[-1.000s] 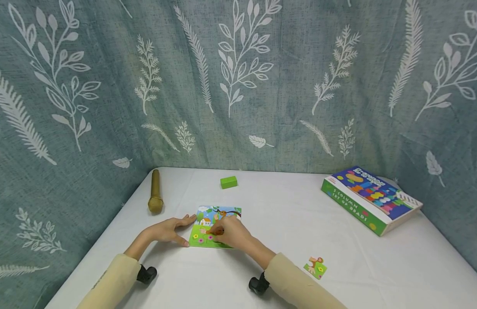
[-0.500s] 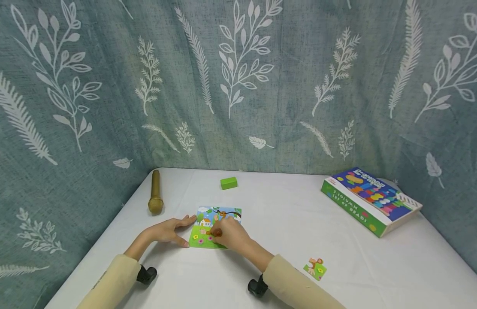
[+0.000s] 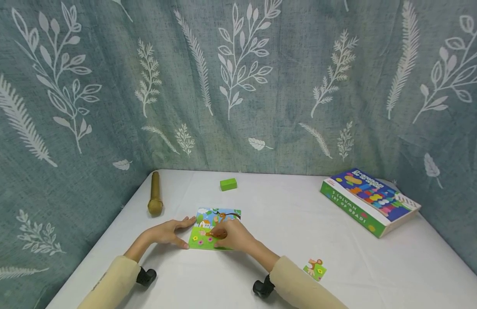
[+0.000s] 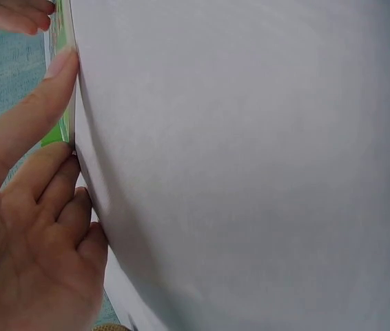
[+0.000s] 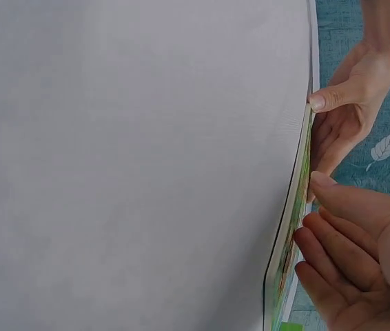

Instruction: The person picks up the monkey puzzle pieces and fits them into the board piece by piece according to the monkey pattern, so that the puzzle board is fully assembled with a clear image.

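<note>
A small picture puzzle (image 3: 201, 243) with a house, flowers and a monkey lies on the white table in the head view. My left hand (image 3: 167, 231) steadies its left side, thumb and forefinger spread along the edge; in the left wrist view the thumb (image 4: 50, 89) touches the near corner. Over the right half of the puzzle is my right hand (image 3: 236, 235), its fingertips on the picture and covering part of it. The right wrist view shows its thumb (image 5: 350, 200) and fingers touching the surface, with no separate piece visible between them. A loose puzzle piece (image 3: 315, 269) lies to the right.
Behind the puzzle sits a green block (image 3: 228, 184). A gold-brown microphone-shaped object (image 3: 155, 195) lies at the back left. The bead set box (image 3: 371, 199) stands at the back right. Patterned curtain (image 3: 238, 86) closes off the back and sides.
My right hand has shifted slightly to the right over the puzzle, its fingers still on the picture. The left hand and the loose puzzle piece stay in place.
</note>
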{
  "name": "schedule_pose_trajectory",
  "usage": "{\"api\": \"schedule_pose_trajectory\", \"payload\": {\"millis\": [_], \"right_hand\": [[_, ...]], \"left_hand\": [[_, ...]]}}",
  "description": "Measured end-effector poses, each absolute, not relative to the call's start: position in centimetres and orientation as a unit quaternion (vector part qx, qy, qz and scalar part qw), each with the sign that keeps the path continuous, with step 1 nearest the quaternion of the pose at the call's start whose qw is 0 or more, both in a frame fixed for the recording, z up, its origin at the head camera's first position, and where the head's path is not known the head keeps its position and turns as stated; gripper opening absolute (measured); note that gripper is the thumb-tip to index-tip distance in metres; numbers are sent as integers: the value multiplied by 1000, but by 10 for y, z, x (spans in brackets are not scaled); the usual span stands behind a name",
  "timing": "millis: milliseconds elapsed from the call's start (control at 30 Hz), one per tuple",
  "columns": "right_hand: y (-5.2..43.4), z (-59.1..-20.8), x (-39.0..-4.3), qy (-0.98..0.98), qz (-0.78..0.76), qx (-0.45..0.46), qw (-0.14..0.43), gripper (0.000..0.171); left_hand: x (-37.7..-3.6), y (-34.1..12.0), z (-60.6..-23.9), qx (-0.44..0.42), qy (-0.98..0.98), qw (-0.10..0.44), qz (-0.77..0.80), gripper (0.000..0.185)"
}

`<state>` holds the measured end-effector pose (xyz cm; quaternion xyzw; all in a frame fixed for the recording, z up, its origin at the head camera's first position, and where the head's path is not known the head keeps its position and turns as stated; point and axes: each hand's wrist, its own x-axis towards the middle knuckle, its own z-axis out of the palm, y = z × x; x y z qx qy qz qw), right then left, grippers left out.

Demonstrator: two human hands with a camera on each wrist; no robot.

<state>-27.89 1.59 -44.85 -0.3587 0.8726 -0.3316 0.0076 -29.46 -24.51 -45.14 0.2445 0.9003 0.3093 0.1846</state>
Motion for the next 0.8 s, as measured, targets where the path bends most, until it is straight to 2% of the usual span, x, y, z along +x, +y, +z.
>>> {"api": "schedule_pose_trajectory", "payload": {"millis": [500, 800], "right_hand": [[59, -434, -262, 874, -337, -350, 20, 36], [94, -425, -250, 875, -347, -337, 1, 38]], "left_hand": [[-296, -245, -453, 249, 899, 181, 312, 89], [-295, -245, -453, 243, 900, 182, 312, 90]]}}
